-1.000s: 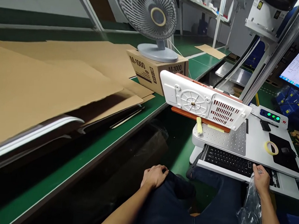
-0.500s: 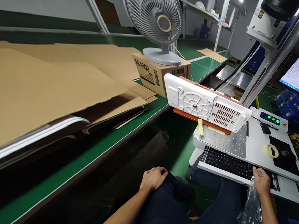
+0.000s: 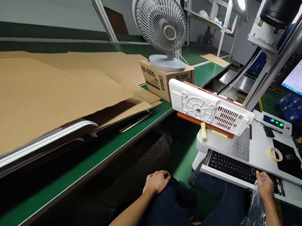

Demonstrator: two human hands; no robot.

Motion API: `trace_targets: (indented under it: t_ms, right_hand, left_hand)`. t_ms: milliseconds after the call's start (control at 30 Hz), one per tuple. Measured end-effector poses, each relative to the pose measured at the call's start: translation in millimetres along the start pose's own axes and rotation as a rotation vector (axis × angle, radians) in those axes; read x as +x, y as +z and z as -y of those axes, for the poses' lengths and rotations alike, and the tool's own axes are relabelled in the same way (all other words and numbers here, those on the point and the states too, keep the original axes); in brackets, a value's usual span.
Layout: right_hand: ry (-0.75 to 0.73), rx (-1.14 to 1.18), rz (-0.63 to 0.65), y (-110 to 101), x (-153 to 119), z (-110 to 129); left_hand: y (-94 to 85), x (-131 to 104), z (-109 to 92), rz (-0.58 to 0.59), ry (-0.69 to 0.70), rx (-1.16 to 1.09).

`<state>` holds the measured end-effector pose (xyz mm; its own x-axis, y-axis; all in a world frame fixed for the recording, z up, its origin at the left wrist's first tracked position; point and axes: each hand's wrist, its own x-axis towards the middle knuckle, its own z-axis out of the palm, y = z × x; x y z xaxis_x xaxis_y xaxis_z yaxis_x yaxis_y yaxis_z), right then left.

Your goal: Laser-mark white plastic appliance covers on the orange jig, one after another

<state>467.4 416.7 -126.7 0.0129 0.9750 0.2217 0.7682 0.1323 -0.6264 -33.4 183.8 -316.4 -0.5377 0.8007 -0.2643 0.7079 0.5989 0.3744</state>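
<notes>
White slotted panel [image 3: 210, 108] on an orange base [image 3: 191, 118], black keyboard [image 3: 233, 165], green belt [image 3: 86, 165], brown cardboard [image 3: 52, 93].

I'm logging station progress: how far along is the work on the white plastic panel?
Done: the white plastic panel sits on its orange fixture. In hand: the right hand rests on the black keyboard, gripping a clear plastic bag; the left hand rests on the thigh. Left: the panel remains unbagged.

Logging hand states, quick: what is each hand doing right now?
Left hand: holds nothing, resting palm-down on the thigh.
Right hand: closed on a clear plastic bag, at the keyboard.
</notes>
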Motion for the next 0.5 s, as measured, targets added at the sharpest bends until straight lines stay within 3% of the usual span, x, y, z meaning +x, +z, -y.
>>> trace_targets:
  t_ms: [500]
  right_hand:
    - [-0.047,0.004,-0.006,-0.9,0.2,0.8]
  left_hand:
    - [-0.6,-0.1,0.6,0.005,-0.001,-0.005]
